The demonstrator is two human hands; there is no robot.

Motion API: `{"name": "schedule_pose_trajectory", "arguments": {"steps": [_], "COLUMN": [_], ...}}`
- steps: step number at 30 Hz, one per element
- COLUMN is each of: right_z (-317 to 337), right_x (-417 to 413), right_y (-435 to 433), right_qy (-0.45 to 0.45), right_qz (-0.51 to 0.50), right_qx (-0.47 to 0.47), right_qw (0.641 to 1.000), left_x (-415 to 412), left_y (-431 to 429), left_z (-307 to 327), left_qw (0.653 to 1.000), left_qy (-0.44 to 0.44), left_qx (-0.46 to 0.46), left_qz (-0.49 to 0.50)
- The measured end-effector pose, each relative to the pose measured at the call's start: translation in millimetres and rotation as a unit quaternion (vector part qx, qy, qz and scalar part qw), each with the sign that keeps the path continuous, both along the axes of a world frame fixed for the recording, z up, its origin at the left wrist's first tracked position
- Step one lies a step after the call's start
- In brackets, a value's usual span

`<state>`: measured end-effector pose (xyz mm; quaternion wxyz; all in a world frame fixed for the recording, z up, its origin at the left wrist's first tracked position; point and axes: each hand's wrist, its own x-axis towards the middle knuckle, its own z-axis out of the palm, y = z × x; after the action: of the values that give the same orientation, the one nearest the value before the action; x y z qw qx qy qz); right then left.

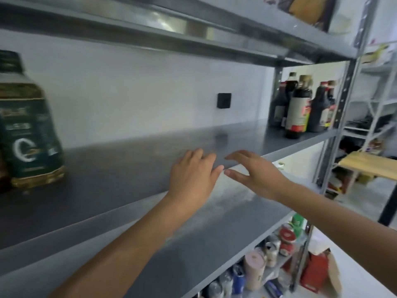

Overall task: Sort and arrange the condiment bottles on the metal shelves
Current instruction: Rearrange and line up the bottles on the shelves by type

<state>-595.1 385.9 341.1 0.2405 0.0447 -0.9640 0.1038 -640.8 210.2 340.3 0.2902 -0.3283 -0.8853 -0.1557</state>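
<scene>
Your fingers (211,158) are spread wide and hold nothing. The left hand (193,175) and right hand (257,177) reach side by side, nearly touching, at the front edge of the metal shelf (129,168); you cannot tell whether they rest on it. The bare stretch there looks like the space you mean to fill. At 9 o'clock a green-labelled oil bottle (28,125) stands apart. At 2 o'clock the dark sauce bottles (300,108) crowd the far end, probably grouped by kind. Cans and jars (285,237) show lower down, at 5 o'clock.
</scene>
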Motion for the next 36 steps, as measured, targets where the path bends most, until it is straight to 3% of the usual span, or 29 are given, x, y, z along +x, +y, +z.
{"name": "schedule_pose_trajectory", "arguments": {"steps": [14,24,28,36], "right_z": [9.3,5.0,-3.6,-2.2], "right_x": [-43.9,-90.9,-104.9,-130.0], "right_y": [182.2,320.0,365.0,439.7], "right_qy": [0.009,-0.014,-0.001,0.048], "right_qz": [-0.058,-0.086,-0.051,0.107], "right_qx": [-0.031,0.016,0.007,-0.021], "right_qw": [0.998,0.996,0.999,0.993], "left_x": [-51.9,-88.8,-102.5,-129.4], "left_y": [201.7,319.1,361.3,435.8], "left_z": [9.1,9.9,5.0,-2.4], "left_qw": [0.996,0.998,0.997,0.997], "left_qy": [0.012,0.027,0.07,0.003], "left_qx": [0.047,-0.041,-0.031,0.048], "left_qz": [-0.076,-0.024,0.008,0.063]}}
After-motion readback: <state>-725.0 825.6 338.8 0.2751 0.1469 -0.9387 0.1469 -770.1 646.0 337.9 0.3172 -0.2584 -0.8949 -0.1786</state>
